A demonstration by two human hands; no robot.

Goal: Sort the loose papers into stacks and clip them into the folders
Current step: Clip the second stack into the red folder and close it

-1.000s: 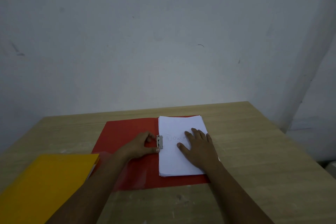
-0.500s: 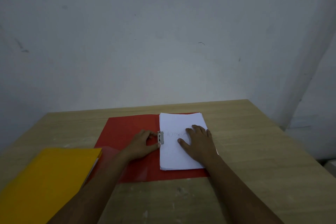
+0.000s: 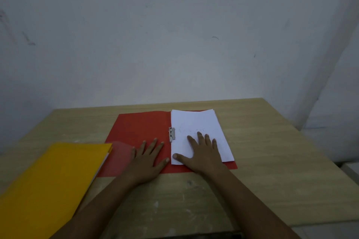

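A red folder [image 3: 139, 128] lies open in the middle of the wooden table. A stack of white papers [image 3: 194, 120] with faint handwriting sits on its right half, held at its left edge by a small metal clip [image 3: 171, 134]. My right hand [image 3: 202, 153] presses flat on the lower part of the stack, fingers spread. My left hand [image 3: 148, 158] rests flat on the folder's left half, fingers straight, just below and left of the clip. A closed yellow folder [image 3: 48, 184] lies at the near left, overlapping the red folder's corner.
The wooden table [image 3: 272, 170] reaches to a pale wall behind. Its right edge drops off beside a white surface at the far right. Bare wood shows in front of and to the right of the red folder.
My left hand has let go of the metal clip, slid down and left, and now lies flat on the red folder. My right hand has stayed on the papers.
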